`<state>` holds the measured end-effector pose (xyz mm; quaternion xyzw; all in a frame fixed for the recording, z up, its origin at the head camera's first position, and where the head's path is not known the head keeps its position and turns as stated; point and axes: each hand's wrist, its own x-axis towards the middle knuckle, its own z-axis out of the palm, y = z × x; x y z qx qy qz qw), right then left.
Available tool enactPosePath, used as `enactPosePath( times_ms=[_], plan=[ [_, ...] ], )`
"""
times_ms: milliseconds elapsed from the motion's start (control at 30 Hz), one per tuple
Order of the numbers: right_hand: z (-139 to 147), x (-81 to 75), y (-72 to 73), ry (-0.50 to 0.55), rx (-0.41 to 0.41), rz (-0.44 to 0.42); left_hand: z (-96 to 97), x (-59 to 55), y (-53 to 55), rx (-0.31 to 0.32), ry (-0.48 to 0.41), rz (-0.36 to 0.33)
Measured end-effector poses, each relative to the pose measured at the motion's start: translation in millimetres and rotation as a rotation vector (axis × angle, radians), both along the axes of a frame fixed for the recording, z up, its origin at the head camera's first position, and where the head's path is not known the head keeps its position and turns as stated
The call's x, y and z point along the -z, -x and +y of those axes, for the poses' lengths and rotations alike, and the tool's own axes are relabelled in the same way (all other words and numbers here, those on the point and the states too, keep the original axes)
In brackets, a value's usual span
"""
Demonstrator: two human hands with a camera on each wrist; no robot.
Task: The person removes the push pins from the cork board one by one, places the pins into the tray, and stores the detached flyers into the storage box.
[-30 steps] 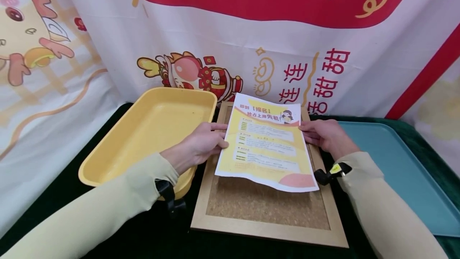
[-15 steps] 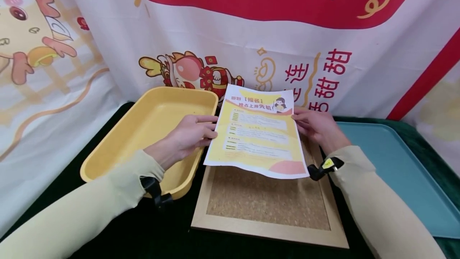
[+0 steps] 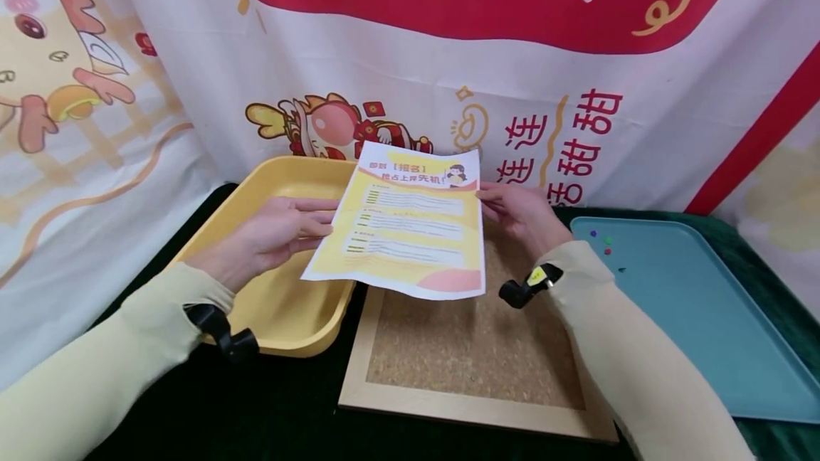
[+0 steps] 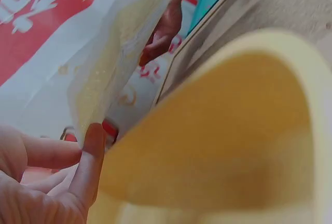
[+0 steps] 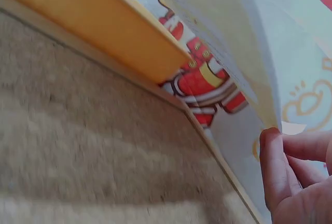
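Observation:
A printed yellow-and-white paper flyer [image 3: 410, 226] is held up between both hands, its face towards the head camera. My left hand [image 3: 278, 237] pinches its left edge between thumb and fingers, over the yellow tray [image 3: 307, 343]. At the opposite edge, my right hand [image 3: 522, 212] pinches the sheet near its upper right side. Below and to the right lies a wood-framed cork board [image 3: 474, 354], partly hidden by the paper and the right arm. In the right wrist view the thumb [image 5: 272, 167] presses the paper's edge against the fingers.
On the right lies a blue-green tray [image 3: 692, 319] with several small coloured pieces [image 3: 607, 242] near its far left corner. A dark green cloth [image 3: 282, 411] covers the table. Behind stands a printed white and red banner [image 3: 397, 70].
Both hands have carried the flyer left, from over the cork board to partly over the yellow tray. More of the board and the small pieces on the blue-green tray now show.

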<state>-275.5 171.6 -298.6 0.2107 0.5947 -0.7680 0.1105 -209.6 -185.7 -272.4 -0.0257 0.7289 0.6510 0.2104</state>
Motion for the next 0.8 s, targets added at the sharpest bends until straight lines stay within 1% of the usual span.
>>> enactPosePath(
  times_ms=[167, 267, 333, 433, 567, 667, 800],
  plan=[
    [-24, -6.5, 3.8, -0.007, -0.005, 0.016, -31.3, 4.7, 4.0, 0.037, -0.062, -0.008],
    [-41, -8.3, 7.3, 0.002, 0.004, 0.027, -50.7, 7.2, 5.8, 0.042, -0.084, -0.011],
    [-52, -7.7, 9.7, 0.007, 0.012, 0.039, -62.2, 7.7, 7.0, 0.03, -0.083, -0.013],
    [-67, -5.2, 10.6, 0.0, 0.011, 0.064, -76.5, 8.0, 9.0, 0.014, -0.064, -0.013],
    [-86, 1.1, 10.4, 0.021, 0.013, 0.111, -94.1, 8.2, 11.6, -0.007, -0.038, -0.025],
    [-100, 6.2, 9.6, 0.03, 0.024, 0.136, -107.8, 6.6, 13.8, -0.006, -0.011, -0.031],
    [-116, 9.7, 6.4, 0.0, 0.025, 0.136, -125.3, 1.9, 17.7, 0.011, 0.059, -0.032]
  ],
)
